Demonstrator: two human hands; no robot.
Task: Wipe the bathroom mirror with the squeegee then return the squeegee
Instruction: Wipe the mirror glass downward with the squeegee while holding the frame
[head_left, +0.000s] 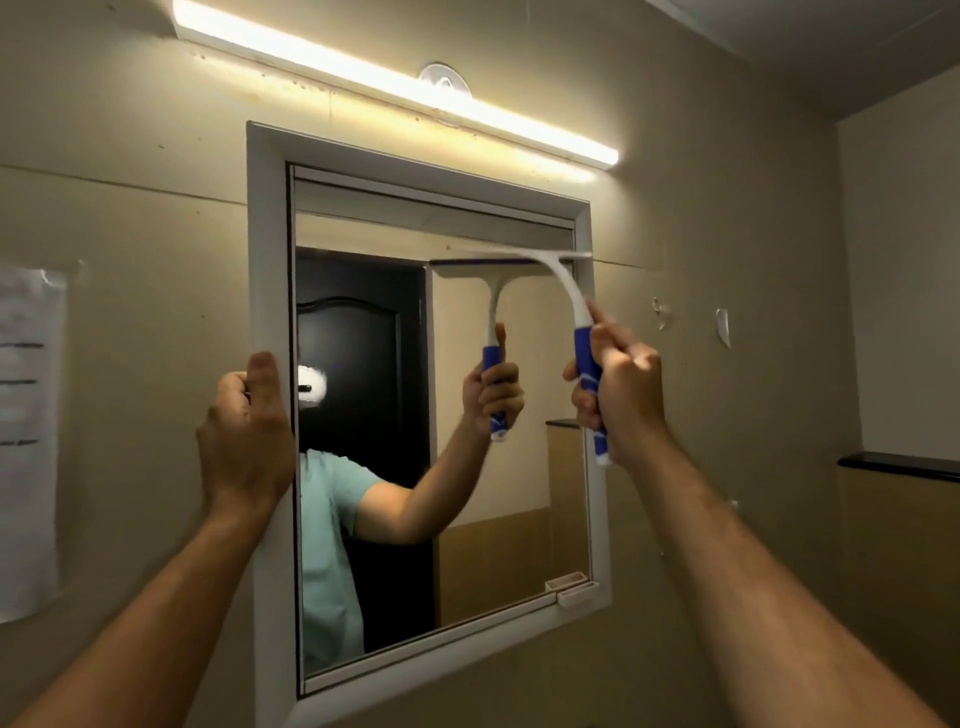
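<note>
Nearest you, your right hand (618, 384) has its fingers curled tight around the blue grip of the squeegee (582, 312), thumb lying up along the white neck, and that rubbery blue section looks like the right place to hold it: it should resist slipping better than the smooth white plastic above. The tool seems light and stiff in the neck, with a soft, flexible blade edge, so you likely need even pressure rather than force. Your left hand (244, 426) grips the white frame (265, 249) on its left edge, fingers curled round it, steadying it. Farther out, the blade lies horizontal against the mirror (498, 530) in its upper right part, just below the top. The glass is fragile, so press flat, not with a corner.
</note>
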